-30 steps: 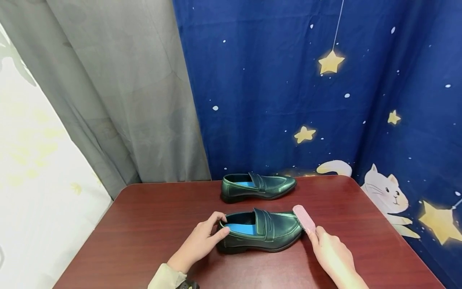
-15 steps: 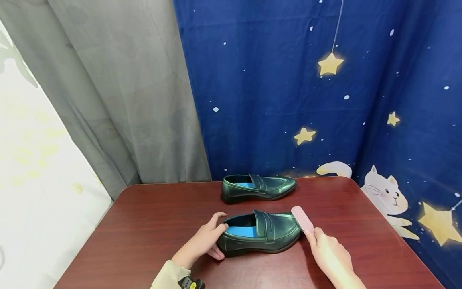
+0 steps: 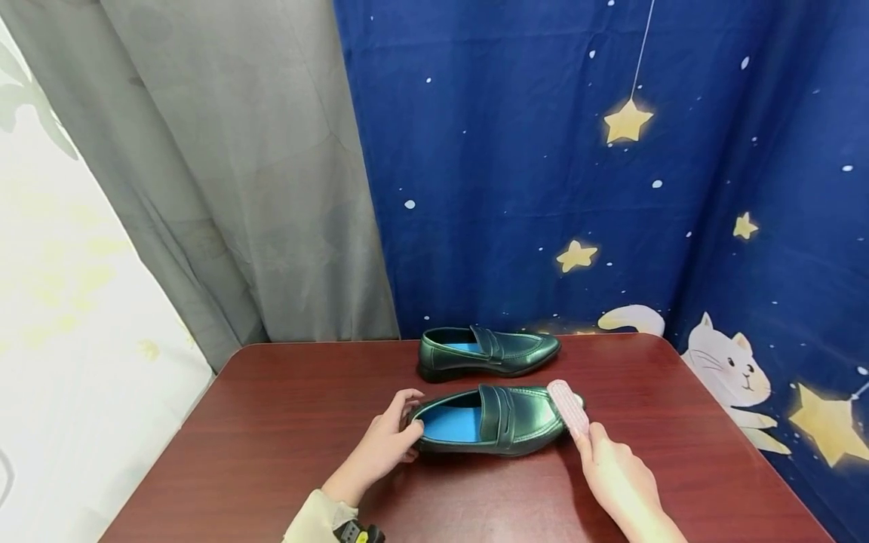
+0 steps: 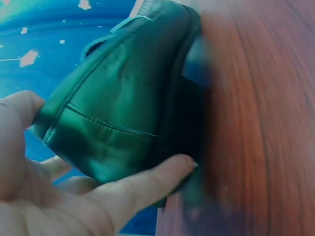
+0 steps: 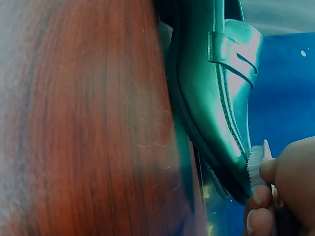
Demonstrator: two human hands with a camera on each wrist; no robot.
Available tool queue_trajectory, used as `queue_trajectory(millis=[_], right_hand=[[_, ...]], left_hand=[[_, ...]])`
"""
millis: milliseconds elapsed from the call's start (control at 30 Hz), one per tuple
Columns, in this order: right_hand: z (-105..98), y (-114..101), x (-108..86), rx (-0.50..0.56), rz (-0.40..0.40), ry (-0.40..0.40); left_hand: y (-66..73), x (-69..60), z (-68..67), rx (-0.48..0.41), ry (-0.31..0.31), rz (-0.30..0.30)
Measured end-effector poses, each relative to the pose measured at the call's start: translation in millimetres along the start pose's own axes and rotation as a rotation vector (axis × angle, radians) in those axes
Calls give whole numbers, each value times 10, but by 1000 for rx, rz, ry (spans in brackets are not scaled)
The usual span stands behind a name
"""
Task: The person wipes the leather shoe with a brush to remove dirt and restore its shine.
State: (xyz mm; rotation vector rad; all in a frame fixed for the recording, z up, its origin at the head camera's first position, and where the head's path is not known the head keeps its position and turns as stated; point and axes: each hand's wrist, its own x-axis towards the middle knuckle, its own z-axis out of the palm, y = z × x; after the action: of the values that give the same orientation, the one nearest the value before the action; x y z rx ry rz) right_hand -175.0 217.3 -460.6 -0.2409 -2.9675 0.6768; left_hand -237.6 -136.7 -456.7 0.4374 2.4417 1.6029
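Note:
Nearer the person, a dark green loafer (image 3: 532, 418) with a blue insole leans over, its opening turned toward the head camera. My left hand (image 3: 380, 449) grips its heel, thumb at the opening's rim. In the left wrist view, fingers (image 4: 142, 189) lie against the heel (image 4: 98, 147), near the sole. My right hand (image 3: 619, 475) holds a pink brush (image 3: 567, 406) by its handle. White bristles (image 5: 255, 164) touch the toe in the right wrist view. The matching loafer (image 3: 519, 351) stands upright behind.
Both shoes are on a reddish-brown wooden table (image 3: 285, 407) with rounded far corners. A grey curtain (image 3: 299, 188) and a blue star-patterned curtain (image 3: 502, 166) hang behind its far edge. A white patterned surface (image 3: 68, 302) is at the left.
The near loafer has tilted, showing more insole and less sole, as my left hand took a fuller grip on its heel. The brush stays at the toe, shifted slightly.

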Motion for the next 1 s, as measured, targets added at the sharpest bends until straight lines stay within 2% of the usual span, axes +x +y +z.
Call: queue_trajectory(millis=[100, 200, 367, 467, 567, 700, 900, 1000], right_hand=[[8, -30, 2, 0, -8, 6], [11, -57, 0, 1, -8, 20], [13, -102, 4, 4, 0, 33], [8, -128, 15, 11, -1, 33], [-6, -146, 20, 19, -1, 27], [-23, -150, 4, 28, 3, 26], [-33, -147, -47, 50, -3, 12], [-44, -146, -67, 56, -2, -5]], left_hand=[[-66, 13, -23, 41, 26, 35], [-141, 28, -45, 45, 30, 77], [-267, 62, -77, -38, 29, 149], [-321, 79, -100, -132, -10, 168], [-321, 93, -125, -180, -90, 153], [-262, 103, -156, -84, -159, 109], [-234, 78, -138, 195, -158, 92], [-269, 59, -105, 282, -160, 92]])
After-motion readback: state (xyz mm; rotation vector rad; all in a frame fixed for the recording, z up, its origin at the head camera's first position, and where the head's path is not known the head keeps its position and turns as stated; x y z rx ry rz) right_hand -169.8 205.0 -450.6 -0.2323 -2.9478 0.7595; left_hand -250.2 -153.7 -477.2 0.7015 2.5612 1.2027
